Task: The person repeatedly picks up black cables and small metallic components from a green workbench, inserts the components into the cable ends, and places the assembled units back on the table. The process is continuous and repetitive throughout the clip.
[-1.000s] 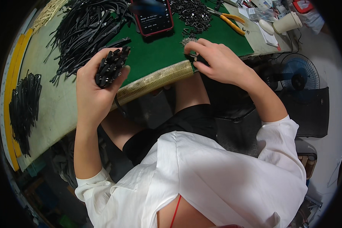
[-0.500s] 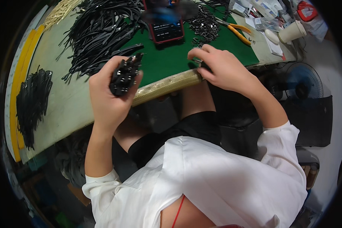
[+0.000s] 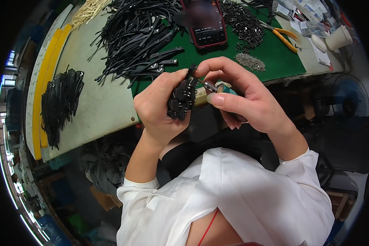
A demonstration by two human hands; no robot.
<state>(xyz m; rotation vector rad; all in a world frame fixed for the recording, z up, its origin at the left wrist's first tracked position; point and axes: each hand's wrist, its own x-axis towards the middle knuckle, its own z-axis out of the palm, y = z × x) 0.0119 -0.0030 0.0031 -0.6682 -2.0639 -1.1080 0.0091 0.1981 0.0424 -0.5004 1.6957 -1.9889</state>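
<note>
My left hand [image 3: 158,102] is closed round a bundle of black eyeglass temples [image 3: 180,98], their ends with small metal hinge parts facing right. Close against it, my right hand [image 3: 246,90] holds a small screwdriver [image 3: 210,86] with a metal collar and a teal handle, mostly covered by the fingers. Its thin tip points at the upper end of the bundle, where my right index finger touches a temple. Whether a screw sits at the tip is too small to tell. Beyond my hands a large heap of loose temples [image 3: 139,45] covers the table.
A smaller stack of temples [image 3: 61,102] lies left, beside a yellow strip [image 3: 49,90]. On the green mat [image 3: 283,65] are a phone [image 3: 209,35], dark small parts [image 3: 246,26], tiny metal pieces [image 3: 250,61] and orange-handled pliers [image 3: 285,39]. A white cup [image 3: 339,38] stands right.
My hands have come together, the right one moving left to the bundle with the screwdriver. The view has shifted, and the tiny metal pieces that my right hand covered now show.
</note>
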